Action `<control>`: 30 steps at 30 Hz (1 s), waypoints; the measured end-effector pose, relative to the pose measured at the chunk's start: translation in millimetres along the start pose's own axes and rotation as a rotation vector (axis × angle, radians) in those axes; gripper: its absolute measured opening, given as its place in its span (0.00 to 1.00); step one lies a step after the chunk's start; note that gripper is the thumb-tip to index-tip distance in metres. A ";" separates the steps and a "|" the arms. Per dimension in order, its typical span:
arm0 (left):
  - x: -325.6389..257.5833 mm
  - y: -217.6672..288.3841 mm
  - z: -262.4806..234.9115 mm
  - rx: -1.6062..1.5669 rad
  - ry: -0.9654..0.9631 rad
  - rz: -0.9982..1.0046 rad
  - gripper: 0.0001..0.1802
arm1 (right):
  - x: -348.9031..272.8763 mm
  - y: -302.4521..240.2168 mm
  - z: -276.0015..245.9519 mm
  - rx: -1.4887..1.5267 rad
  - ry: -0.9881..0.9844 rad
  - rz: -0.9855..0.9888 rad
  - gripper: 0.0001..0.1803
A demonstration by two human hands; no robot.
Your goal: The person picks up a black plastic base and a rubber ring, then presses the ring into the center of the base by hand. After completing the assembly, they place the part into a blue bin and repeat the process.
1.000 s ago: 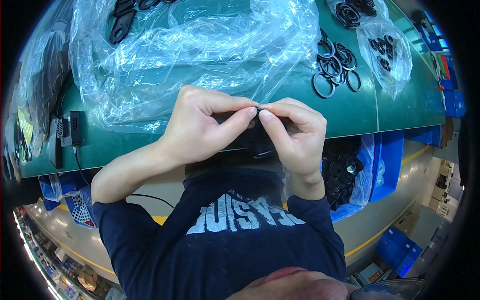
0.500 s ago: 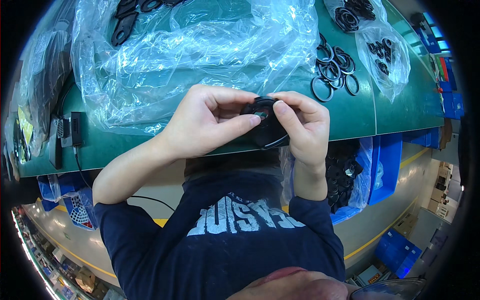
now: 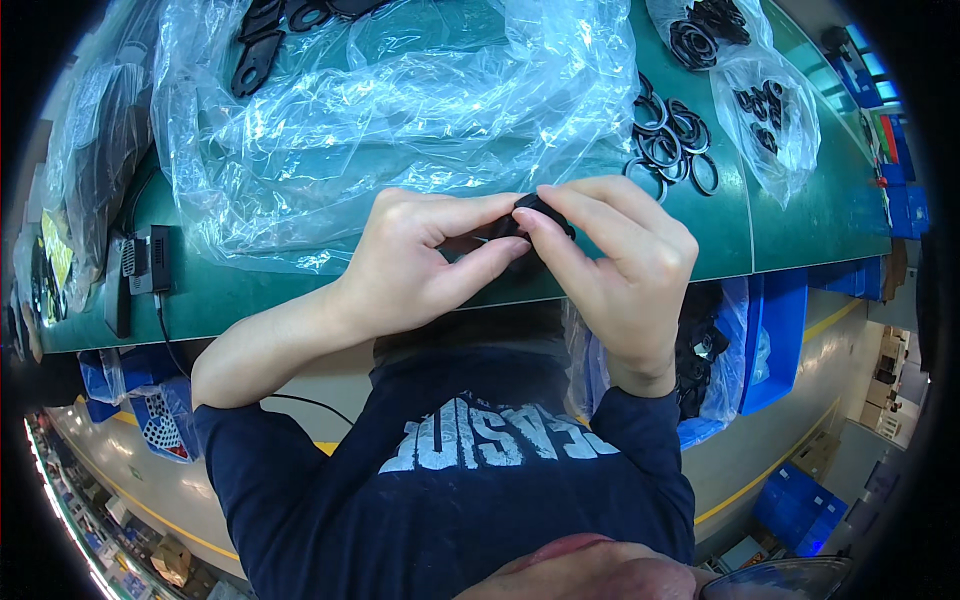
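Observation:
A small rounded black part (image 3: pixel 550 208) is pinched between both hands, just above the near edge of the green table. My left hand (image 3: pixel 405 260) is closed, thumb and fingertips gripping the part's left side. From the right, my right hand (image 3: pixel 628 262) presses its thumb and fingers onto the same part. Fingers cover most of it, so its exact kind cannot be made out. Beyond my right hand lies a loose pile of black rings (image 3: pixel 684 130). Crumpled clear plastic sheeting (image 3: pixel 400 115) spreads over the table beyond my left hand.
Flat black parts with round holes (image 3: pixel 257 63) lie at the far left on the plastic. Far right is a clear bag of small black parts (image 3: pixel 768 132). A corded black device (image 3: pixel 152 262) sits at left. Below the table's right edge stands a blue bin (image 3: pixel 775 385).
The black part has turned in my hands and shows less of its body and opening. My right hand has shifted right, its fingers reaching over the part; my left hand has moved slightly nearer me.

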State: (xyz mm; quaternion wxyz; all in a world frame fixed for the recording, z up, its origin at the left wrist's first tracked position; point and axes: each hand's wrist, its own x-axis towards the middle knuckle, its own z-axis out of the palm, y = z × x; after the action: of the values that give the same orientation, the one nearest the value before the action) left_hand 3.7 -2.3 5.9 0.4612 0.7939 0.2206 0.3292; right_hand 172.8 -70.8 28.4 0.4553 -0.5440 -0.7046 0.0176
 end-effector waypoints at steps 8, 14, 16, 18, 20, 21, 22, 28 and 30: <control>-2.1 2.6 0.5 -0.165 -0.047 -0.170 0.16 | -6.8 -0.9 2.6 -0.064 0.081 -0.107 0.14; -2.0 -3.9 1.4 -0.452 -0.059 -0.303 0.19 | -8.9 7.5 4.4 0.087 0.123 0.041 0.10; 2.2 2.5 -2.6 -0.570 -0.053 -0.337 0.22 | -14.1 17.5 4.2 0.259 0.143 0.153 0.06; 2.2 -1.1 -5.5 -0.540 -0.096 -0.322 0.22 | -15.9 15.0 5.6 0.378 0.129 0.265 0.06; 2.3 -2.5 -5.4 -0.508 -0.136 -0.308 0.22 | -16.9 15.2 6.0 0.499 0.114 0.377 0.05; 2.1 -2.3 -4.5 -0.536 -0.138 -0.299 0.22 | -16.8 17.0 5.7 0.542 0.093 0.359 0.05; 1.7 -2.0 -4.0 -0.564 -0.140 -0.289 0.22 | -16.7 18.4 5.5 0.585 0.072 0.341 0.04; 2.0 0.1 -5.9 -0.536 -0.142 -0.382 0.15 | -19.6 12.8 5.3 0.694 -0.004 0.446 0.04; 2.4 1.8 -5.4 -0.487 -0.105 -0.380 0.13 | -20.6 7.6 11.1 0.662 0.037 0.481 0.04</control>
State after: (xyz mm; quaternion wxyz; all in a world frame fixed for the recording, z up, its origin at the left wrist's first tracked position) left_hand 1.5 1.6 10.2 0.7018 0.6206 0.2557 0.2387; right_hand 171.1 -78.5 5.1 0.6012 -0.5176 -0.5051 0.3398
